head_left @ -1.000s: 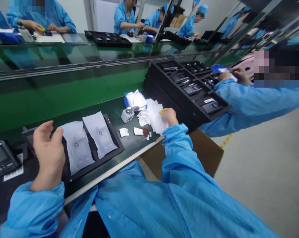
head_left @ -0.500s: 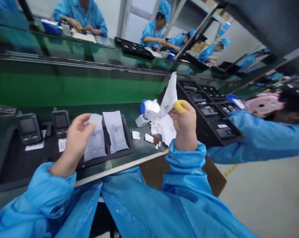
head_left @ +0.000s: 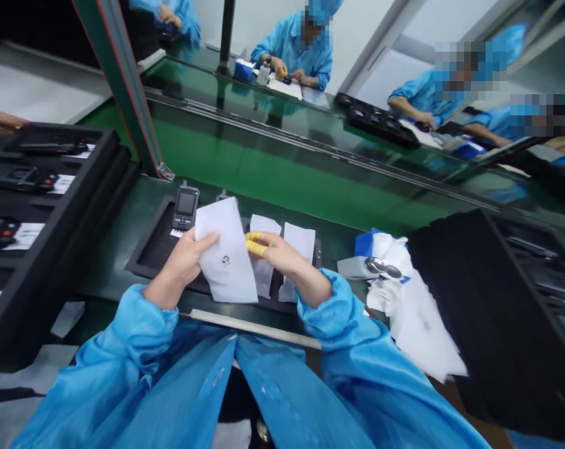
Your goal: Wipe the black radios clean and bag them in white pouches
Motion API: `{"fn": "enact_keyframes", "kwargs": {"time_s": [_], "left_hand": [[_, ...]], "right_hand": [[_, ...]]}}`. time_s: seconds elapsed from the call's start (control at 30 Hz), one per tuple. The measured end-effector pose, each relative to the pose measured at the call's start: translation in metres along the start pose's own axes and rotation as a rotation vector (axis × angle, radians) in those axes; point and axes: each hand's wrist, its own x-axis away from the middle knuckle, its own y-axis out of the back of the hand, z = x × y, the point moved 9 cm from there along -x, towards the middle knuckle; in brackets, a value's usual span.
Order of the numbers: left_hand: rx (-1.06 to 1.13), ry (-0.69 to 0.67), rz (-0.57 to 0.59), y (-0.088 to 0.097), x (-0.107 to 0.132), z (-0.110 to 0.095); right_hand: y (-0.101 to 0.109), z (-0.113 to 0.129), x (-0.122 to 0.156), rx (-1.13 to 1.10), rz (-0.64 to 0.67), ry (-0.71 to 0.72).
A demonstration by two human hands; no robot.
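My left hand (head_left: 184, 259) pinches a flat white sleeve bag (head_left: 229, 274), printed with a small recycling mark, between thumb and fingers. Yellow finger covers wrap two fingertips of my right hand (head_left: 285, 257), which are slightly apart at the bag's right edge; whether they touch it is unclear. Below the hands is a black foam tray (head_left: 144, 259). A black handheld radio (head_left: 186, 206) with a screen stands at its left, and a second radio (head_left: 223, 195) is mostly hidden behind the bag. Two more white packets, a nearer one (head_left: 265, 277) and a right one (head_left: 301, 242), lie on the tray.
Stacked black trays with devices stand at left (head_left: 53, 262) and right (head_left: 460, 274). A white bottle (head_left: 355, 268), a blue box (head_left: 365, 243) and crumpled white wipes (head_left: 385, 296) lie to the right. Co-workers in blue sit beyond the green partition (head_left: 264, 181).
My view has swung left. The white bag went from my right hand, over by the wipes, to my left hand above the tray. My right hand followed to the bag's edge.
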Motion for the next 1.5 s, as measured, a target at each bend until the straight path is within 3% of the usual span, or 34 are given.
{"fn": "enact_keyframes", "kwargs": {"time_s": [0.1, 0.17, 0.3, 0.4, 0.5, 0.6, 0.67, 0.8, 0.97, 1.23, 1.37, 1.5], "left_hand": [[-0.025, 0.024, -0.121, 0.034, 0.001, -0.001], [-0.049, 0.015, -0.172, 0.046, 0.0, -0.003], [-0.104, -0.033, -0.242, 0.052, -0.002, -0.01], [-0.155, -0.074, -0.281, 0.054, 0.0, -0.017], [-0.193, -0.113, -0.3, 0.057, 0.003, -0.022], [-0.237, -0.137, -0.308, 0.059, 0.005, -0.025], [-0.268, -0.146, -0.298, 0.058, 0.006, -0.026], [-0.32, -0.168, -0.258, 0.046, 0.008, -0.031], [-0.379, -0.22, -0.237, 0.027, 0.013, -0.04], [-0.399, -0.276, -0.213, 0.003, 0.025, -0.049], [-0.335, -0.283, -0.234, 0.006, 0.028, -0.047], [-0.354, -0.274, -0.208, 0.005, 0.027, -0.043]], "right_hand": [[0.014, 0.023, -0.047, 0.194, -0.147, 0.052], [0.018, 0.04, -0.08, 0.31, -0.235, 0.078], [0.007, 0.054, -0.128, 0.48, -0.277, 0.032], [-0.004, 0.052, -0.138, 0.545, -0.257, -0.007], [-0.003, 0.059, -0.123, 0.592, -0.283, 0.028], [0.013, 0.077, -0.097, 0.63, -0.366, 0.111], [0.031, 0.095, -0.076, 0.575, -0.461, 0.233], [0.068, 0.134, -0.031, 0.268, -0.61, 0.614], [0.078, 0.162, 0.018, 0.103, -0.657, 0.868], [0.053, 0.168, 0.058, -0.01, -0.735, 0.932], [0.061, 0.156, 0.063, -0.151, -0.73, 0.903], [0.069, 0.155, 0.07, -0.145, -0.759, 0.955]]}}
